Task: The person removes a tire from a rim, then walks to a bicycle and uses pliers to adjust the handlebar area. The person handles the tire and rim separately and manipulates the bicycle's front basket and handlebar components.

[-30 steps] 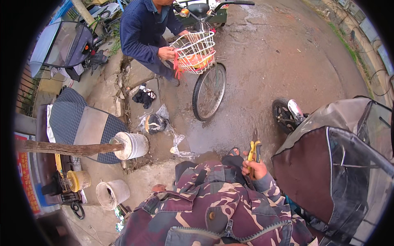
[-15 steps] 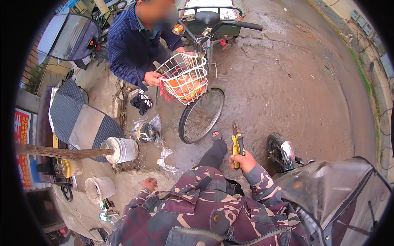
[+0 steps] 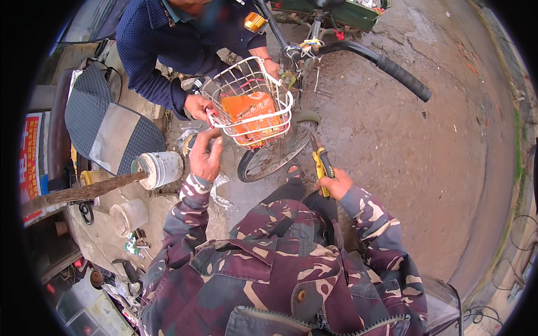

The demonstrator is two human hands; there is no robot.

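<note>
My right hand (image 3: 338, 183) is closed around the yellow-and-black handles of a pair of pliers (image 3: 323, 165), whose metal jaws point up toward the bicycle's front wheel (image 3: 278, 152). My left hand (image 3: 205, 158) is raised beside the near left corner of a white wire basket (image 3: 230, 130), thumb and fingers apart, holding nothing. Whether a fingertip touches the wire I cannot tell. Inside the basket lies an orange package (image 3: 246, 107). Another person in a dark blue dotted jacket (image 3: 147, 56) grips the basket's left rim with one hand (image 3: 198, 106); their other hand (image 3: 271, 68) is behind it.
The handlebar grip (image 3: 404, 78) juts out to the right over wet ground (image 3: 403, 162). At left stand a white bucket (image 3: 165, 169) with a wooden pole (image 3: 89, 193) across it, another pale bucket (image 3: 128, 217) and a checked scooter cover (image 3: 92, 106).
My left hand has risen from my side to the basket's corner. I have come closer to the bicycle and basket. The pliers stay in my right hand.
</note>
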